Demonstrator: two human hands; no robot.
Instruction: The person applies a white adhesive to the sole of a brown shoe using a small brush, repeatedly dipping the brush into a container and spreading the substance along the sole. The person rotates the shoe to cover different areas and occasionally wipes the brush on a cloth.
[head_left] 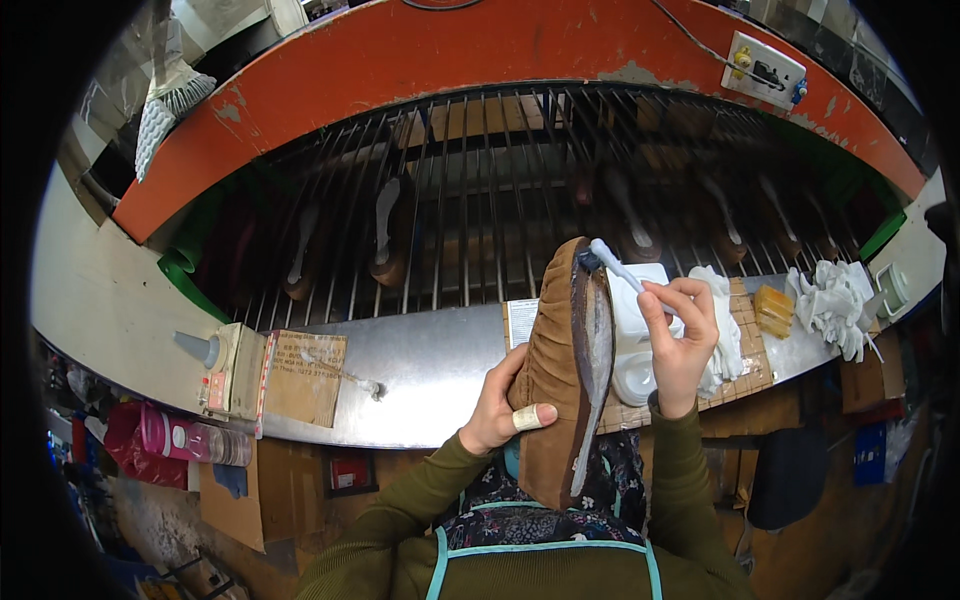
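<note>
A brown suede shoe upper [555, 400] is tilted in front of me, its toe pointing away and its underside turned to the right. Whitish, wet-looking coating runs along that underside [598, 350]. Wrapped around the shoe's left side is my left hand [497, 405], with a pale bandage on the thumb. My right hand [688, 345] pinches the handle of a slim, pale brush [622, 268], whose head touches the underside near the toe. Partly hidden behind the shoe and my right hand are white plastic containers [635, 378].
A rack of dark metal rods [480, 190] beneath an orange frame [480, 50] carries several shoes. On the metal ledge [430, 385] are cardboard [305, 378], a yellow block [773, 311] and crumpled white gloves [832, 300]. A wall socket [763, 70] is mounted at the upper right.
</note>
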